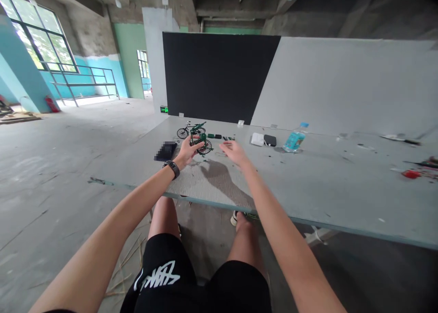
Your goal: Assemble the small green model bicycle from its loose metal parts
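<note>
My left hand (187,151), with a dark watch on its wrist, is closed round a small dark green model vehicle with a spoked wheel (205,146). Just behind it stands a black model bicycle (182,133), partly covered by the green one. To the right, a short gap away, my right hand (236,153) hovers over the table with its fingertips pinched together. Whatever sits in that pinch is too small to make out. Small dark green parts (228,138) and two little dark blocks (214,136) lie behind my hands.
A dark flat item with a blurred top (165,151) lies left of my left hand. At the right are a white box (257,139), a dark box (270,140) and a blue-capped bottle (295,139). A black and white panel (222,75) rises behind the table (321,190).
</note>
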`<state>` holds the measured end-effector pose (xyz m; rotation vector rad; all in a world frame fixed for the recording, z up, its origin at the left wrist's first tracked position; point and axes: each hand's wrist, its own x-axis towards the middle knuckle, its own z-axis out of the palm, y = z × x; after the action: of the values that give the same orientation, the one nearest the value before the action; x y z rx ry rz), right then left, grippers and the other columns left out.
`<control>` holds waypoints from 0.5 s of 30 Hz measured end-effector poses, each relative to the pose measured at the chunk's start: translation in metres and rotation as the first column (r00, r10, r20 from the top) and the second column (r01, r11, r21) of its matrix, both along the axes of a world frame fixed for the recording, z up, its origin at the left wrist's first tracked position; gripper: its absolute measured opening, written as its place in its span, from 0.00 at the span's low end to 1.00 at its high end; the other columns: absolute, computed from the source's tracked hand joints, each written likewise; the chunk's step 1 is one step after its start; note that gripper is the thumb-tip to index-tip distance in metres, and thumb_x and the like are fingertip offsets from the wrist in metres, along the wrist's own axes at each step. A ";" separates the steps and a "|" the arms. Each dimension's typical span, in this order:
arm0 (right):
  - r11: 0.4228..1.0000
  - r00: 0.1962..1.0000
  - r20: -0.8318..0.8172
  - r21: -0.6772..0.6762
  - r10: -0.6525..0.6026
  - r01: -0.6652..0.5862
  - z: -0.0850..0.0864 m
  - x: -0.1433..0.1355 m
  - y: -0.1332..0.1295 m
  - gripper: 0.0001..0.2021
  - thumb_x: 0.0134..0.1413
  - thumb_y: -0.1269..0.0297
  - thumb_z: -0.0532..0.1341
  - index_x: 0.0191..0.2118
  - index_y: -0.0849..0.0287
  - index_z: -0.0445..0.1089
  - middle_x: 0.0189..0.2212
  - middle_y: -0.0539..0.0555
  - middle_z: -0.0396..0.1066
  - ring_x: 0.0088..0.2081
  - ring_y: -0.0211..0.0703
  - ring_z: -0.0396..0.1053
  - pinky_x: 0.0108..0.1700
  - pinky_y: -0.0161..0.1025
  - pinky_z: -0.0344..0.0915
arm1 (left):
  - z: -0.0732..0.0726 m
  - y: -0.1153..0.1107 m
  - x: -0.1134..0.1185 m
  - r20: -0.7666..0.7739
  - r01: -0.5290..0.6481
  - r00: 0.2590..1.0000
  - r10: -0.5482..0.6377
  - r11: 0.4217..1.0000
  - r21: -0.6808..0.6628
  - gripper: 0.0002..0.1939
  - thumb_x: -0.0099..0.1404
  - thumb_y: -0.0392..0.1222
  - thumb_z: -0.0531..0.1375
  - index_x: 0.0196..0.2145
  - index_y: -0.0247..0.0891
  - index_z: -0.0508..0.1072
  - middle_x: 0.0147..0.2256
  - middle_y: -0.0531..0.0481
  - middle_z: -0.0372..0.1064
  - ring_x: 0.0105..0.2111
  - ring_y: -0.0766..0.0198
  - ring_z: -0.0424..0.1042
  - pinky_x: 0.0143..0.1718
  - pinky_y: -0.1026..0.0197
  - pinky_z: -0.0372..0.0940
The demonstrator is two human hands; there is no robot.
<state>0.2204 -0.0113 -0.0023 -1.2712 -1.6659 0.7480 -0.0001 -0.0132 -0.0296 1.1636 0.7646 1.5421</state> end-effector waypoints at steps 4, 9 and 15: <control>0.988 0.853 0.499 0.108 -0.151 0.111 0.007 0.063 0.003 0.12 0.58 0.59 0.66 0.43 0.61 0.74 0.42 0.63 0.78 0.40 0.49 0.75 0.43 0.41 0.68 | -0.003 0.004 0.000 -0.034 -0.054 0.998 0.052 0.998 -0.034 0.26 0.52 0.47 0.75 0.44 0.39 0.69 0.30 0.50 0.73 0.29 0.63 0.76 0.26 0.67 0.62; 0.977 0.604 0.785 0.012 -0.141 0.212 -0.012 0.105 -0.001 0.12 0.55 0.58 0.68 0.41 0.61 0.78 0.35 0.61 0.80 0.36 0.50 0.76 0.37 0.38 0.65 | -0.001 0.001 0.001 -0.025 -0.071 0.997 0.069 0.996 -0.054 0.26 0.52 0.46 0.75 0.45 0.40 0.70 0.29 0.51 0.72 0.29 0.64 0.75 0.28 0.66 0.62; 0.985 0.551 0.825 0.040 -0.127 0.168 -0.034 0.102 -0.003 0.09 0.63 0.64 0.61 0.37 0.60 0.79 0.37 0.64 0.80 0.39 0.50 0.77 0.39 0.39 0.63 | 0.004 -0.003 0.001 -0.002 -0.101 0.995 0.101 0.991 -0.086 0.23 0.52 0.43 0.74 0.42 0.38 0.71 0.31 0.49 0.72 0.29 0.65 0.72 0.31 0.63 0.63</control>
<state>0.3223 -0.0140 -0.0366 -1.9546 -2.2234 0.0123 0.0008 -0.0162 -0.0256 1.0734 0.8911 1.5777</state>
